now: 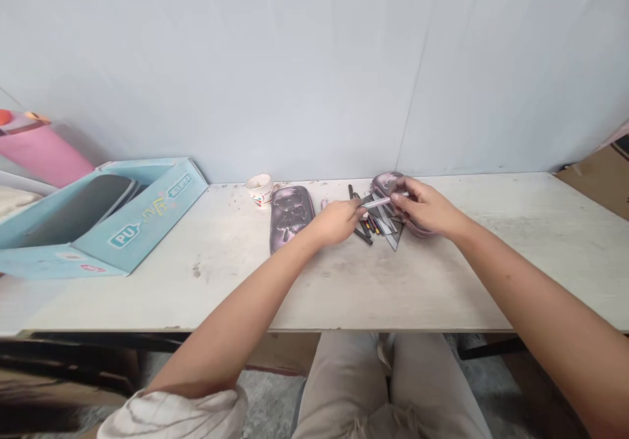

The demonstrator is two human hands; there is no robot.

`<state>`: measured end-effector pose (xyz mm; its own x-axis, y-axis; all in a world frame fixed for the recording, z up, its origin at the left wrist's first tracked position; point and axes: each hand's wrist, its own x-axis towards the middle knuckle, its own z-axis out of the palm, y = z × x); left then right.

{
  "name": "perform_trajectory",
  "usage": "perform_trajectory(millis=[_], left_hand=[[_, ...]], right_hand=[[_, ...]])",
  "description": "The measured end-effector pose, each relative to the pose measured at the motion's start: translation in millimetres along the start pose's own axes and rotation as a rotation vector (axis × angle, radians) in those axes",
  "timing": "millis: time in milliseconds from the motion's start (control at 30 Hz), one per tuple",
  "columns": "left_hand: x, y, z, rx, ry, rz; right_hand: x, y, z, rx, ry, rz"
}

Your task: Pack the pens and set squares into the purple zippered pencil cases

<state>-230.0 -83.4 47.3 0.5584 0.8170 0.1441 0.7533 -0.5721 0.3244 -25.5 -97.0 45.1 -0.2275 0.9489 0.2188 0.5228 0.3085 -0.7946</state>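
Between my two hands a slim, light-coloured pen [377, 202] is held nearly level over a pile of stationery. My left hand [339, 221] pinches its left end, and the fingers of my right hand [421, 206] close on its right end. Below lie several dark pens and pencils [364, 234] and a clear set square [394, 240]. A dark, shiny pencil case [386, 180] stands partly hidden behind and under my right hand. To the left of my left hand lies another dark pencil case [291, 213] with a raised pattern, its lower corner covered by my forearm.
A paper cup [259, 190] stands beside the left pencil case, near the wall. On the left sits an open light-blue box [162, 213] with dark cases [81, 209] inside and a pink item [42, 147] behind. A cardboard box [602, 177] is at the far right.
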Motion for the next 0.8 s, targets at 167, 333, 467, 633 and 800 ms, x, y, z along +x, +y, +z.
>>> perform_trajectory(millis=[167,333,467,633,800], left_hand=[[16,-8,3.4,-0.029,-0.012,-0.052],[31,-28,-1.7,-0.069,-0.05,-0.129],[37,-36,-4.1,0.432,-0.004,0.023],[35,-24,-3.0,0.791,0.072,0.173],[32,-17,1.5,0.688,0.141,0.111]], right_hand=[[16,16,-1,0.038,-0.057,0.09],[24,28,-14,-0.111,0.145,0.025],[19,38,-19,-0.373,0.158,-0.035],[13,42,-13,-0.302,0.156,-0.063],[8,41,-7,-0.21,0.207,-0.049]])
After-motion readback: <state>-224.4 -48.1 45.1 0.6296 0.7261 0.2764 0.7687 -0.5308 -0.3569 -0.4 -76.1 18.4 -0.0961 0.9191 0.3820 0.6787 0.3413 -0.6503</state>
